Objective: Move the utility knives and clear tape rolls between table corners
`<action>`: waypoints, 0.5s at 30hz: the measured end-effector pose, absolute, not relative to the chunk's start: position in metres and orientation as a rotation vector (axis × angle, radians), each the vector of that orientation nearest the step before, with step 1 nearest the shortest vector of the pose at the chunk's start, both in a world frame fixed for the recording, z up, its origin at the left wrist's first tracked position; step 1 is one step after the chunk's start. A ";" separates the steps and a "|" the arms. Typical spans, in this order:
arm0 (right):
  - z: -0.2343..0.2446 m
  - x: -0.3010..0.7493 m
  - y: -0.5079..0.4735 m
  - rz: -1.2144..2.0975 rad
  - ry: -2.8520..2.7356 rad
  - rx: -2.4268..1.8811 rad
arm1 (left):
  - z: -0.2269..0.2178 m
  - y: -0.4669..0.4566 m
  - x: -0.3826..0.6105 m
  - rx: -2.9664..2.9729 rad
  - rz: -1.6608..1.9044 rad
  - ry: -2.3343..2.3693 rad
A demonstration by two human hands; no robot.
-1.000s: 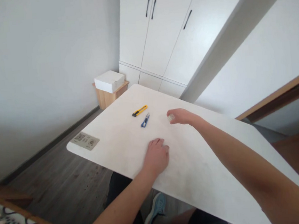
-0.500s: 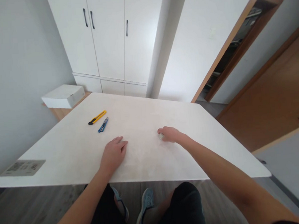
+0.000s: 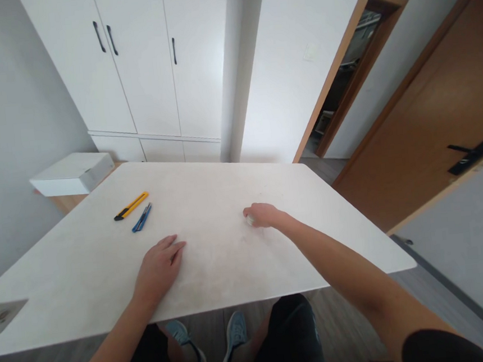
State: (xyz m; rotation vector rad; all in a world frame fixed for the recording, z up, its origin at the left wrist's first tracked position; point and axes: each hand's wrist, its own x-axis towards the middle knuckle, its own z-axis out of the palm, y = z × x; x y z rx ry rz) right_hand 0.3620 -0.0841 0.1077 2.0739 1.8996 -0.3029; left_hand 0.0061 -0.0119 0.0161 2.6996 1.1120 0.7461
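My left hand (image 3: 159,268) lies palm down on the white table (image 3: 216,279), fingers stretched out, holding nothing. Beyond it lie a yellow utility knife (image 3: 132,206) with a black end and a smaller blue utility knife (image 3: 142,217), side by side and apart. Towards the right of the tabletop, my right hand (image 3: 263,215) is closed around a small whitish round object (image 3: 250,220). Its kind cannot be made out, since the fingers cover most of it. The hand is down at the table surface.
A printed label (image 3: 2,318) is on the table's near left corner. Past the far left edge stands a white box (image 3: 74,173) on a wooden surface. White cabinets (image 3: 147,71) rise behind the table, with a brown door (image 3: 420,92) at the right.
The camera view has turned to the right, so the table and knives appear farther left. Against the table, my left hand stays put, and my right hand still grips the small whitish object.
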 end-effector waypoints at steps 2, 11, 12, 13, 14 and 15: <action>0.115 0.404 -0.091 -0.254 1.771 2.191 | 0.015 -0.011 0.006 2.684 0.758 1.109; 0.123 0.583 -0.140 -0.366 1.147 2.636 | 0.007 -0.006 0.006 2.654 0.775 1.137; 0.118 0.591 -0.141 -0.388 1.127 2.661 | 0.007 -0.005 0.005 2.654 0.772 1.138; 0.112 0.596 -0.142 -0.421 1.115 2.692 | 0.007 -0.005 0.005 2.654 0.768 1.138; 0.107 0.600 -0.141 -0.464 1.106 2.725 | 0.007 -0.005 0.005 2.654 0.763 1.136; 0.101 0.604 -0.141 -0.508 1.097 2.759 | 0.007 -0.005 0.005 2.653 0.761 1.135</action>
